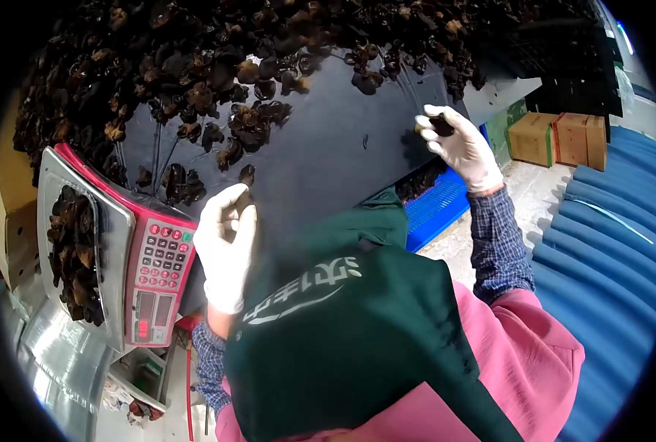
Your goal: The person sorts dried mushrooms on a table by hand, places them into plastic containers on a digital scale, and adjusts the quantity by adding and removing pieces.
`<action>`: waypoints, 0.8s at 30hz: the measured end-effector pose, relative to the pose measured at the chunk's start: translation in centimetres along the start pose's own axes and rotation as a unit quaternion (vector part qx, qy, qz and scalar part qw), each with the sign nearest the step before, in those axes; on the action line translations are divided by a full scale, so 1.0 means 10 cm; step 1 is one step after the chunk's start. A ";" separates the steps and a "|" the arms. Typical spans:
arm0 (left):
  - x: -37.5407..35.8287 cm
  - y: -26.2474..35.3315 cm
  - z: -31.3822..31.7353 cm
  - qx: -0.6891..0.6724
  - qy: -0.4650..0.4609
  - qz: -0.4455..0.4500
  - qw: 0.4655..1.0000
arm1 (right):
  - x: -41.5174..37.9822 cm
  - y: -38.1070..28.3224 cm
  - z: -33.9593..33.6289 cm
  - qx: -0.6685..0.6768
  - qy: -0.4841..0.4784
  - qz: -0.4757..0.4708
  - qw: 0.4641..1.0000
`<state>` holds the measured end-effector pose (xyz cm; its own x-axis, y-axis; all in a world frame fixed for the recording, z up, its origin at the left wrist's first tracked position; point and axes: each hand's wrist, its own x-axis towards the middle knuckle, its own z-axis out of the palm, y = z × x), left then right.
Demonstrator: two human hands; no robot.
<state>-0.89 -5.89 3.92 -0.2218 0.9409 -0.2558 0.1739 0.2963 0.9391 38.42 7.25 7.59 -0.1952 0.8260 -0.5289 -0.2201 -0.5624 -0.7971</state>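
Both my hands wear white gloves. My left hand (226, 243) is closed around a small dark piece of dried mushroom near the front edge of the black table (328, 147), right beside the scale. My right hand (461, 147) is raised at the table's right edge, pinching a dark mushroom piece (441, 127) between its fingertips. A big heap of dried black mushrooms (195, 51) covers the far part of the table. The red and grey electronic scale (158, 272) at the left carries a metal tray (114, 221) with several mushrooms in it.
A green apron and pink sleeves fill the lower middle. Blue plastic crates (438, 206) sit under the table edge. Cardboard boxes (556, 138) stand on the floor at the right, beside stacked blue corrugated sheets (608, 243). Black crates (571, 66) stand behind.
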 end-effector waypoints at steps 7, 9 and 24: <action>-0.04 0.04 -0.01 -0.016 -0.018 -0.019 1.000 | 0.71 0.21 0.73 -0.592 0.121 -0.272 0.749; -0.06 0.08 -0.02 -0.004 -0.024 -0.015 1.000 | 0.89 0.38 0.72 -0.671 0.150 -0.344 0.640; -0.37 0.77 -1.41 0.283 0.383 0.240 0.846 | 0.64 -0.03 3.59 -0.414 -0.321 -0.528 0.668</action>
<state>-12.24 -9.40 15.29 -0.5142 0.6573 0.5509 0.8034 0.1443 0.5777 2.93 11.32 14.92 -0.7774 0.4091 0.4778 -0.0056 0.7550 -0.6557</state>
